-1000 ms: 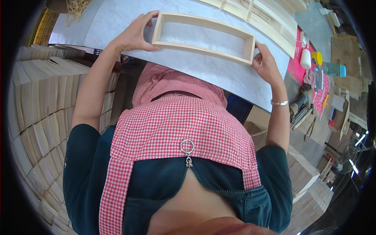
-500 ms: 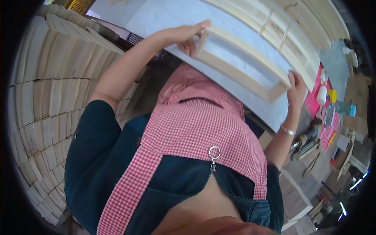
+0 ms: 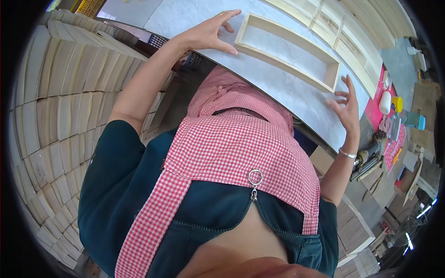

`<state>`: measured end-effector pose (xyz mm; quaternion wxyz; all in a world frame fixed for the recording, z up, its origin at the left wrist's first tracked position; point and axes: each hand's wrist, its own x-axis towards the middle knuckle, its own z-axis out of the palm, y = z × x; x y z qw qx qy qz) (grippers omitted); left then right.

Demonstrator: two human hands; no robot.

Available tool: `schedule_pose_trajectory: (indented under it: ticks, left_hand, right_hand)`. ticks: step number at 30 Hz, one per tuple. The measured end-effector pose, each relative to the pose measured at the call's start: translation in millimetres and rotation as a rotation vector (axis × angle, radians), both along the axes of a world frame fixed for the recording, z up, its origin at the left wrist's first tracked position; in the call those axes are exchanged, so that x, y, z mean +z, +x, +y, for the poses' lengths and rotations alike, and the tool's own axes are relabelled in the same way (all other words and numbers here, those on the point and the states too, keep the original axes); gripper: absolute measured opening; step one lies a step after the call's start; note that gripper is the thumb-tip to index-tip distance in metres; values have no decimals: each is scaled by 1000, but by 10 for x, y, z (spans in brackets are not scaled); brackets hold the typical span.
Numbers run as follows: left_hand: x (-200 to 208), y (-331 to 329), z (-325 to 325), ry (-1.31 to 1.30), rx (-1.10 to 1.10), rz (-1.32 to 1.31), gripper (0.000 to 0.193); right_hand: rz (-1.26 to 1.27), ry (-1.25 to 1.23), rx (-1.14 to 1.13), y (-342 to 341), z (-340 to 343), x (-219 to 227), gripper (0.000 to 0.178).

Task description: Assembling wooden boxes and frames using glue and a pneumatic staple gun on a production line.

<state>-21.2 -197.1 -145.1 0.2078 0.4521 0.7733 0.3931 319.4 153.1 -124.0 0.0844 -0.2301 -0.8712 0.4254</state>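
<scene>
A long, narrow wooden frame of pale bare wood lies on the light marbled tabletop. Its middle shows the table surface through it. Just off its left end is my left hand, thumb and fingers spread apart with nothing in them. Beside the right end, my right hand is likewise open, fingers extended and empty. A small gap appears between each hand and the frame. Beyond it rests a larger wooden piece with dividers.
Tall stacks of wooden pieces rise at my left. More pale boards lie at the far right. A red cloth holds a white bottle and a yellow container. A teal-lidded container stands nearby.
The wooden frame, gripped at both ends and tilted before, now lies flat on the table, slightly farther away. Both hands have let go and opened.
</scene>
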Motion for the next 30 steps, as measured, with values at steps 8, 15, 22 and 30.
schedule_pose_trajectory:
  ticks: [8, 15, 22, 30]
  left_hand:
    - [299, -4, 366, -149, -79, -82, 106]
    - [158, -82, 282, -151, -101, 71, 112]
    - [108, 92, -40, -16, 12, -23, 99]
    - [-25, 532, -384, 290, 675, -321, 27]
  right_hand:
    - [-200, -52, 109, -340, 189, 80, 111]
    - [-69, 237, 173, -200, -21, 4, 104]
    - [131, 897, -539, 346, 1587, -7, 59]
    - [-491, 540, -999, 1110, 3174, -619, 89]
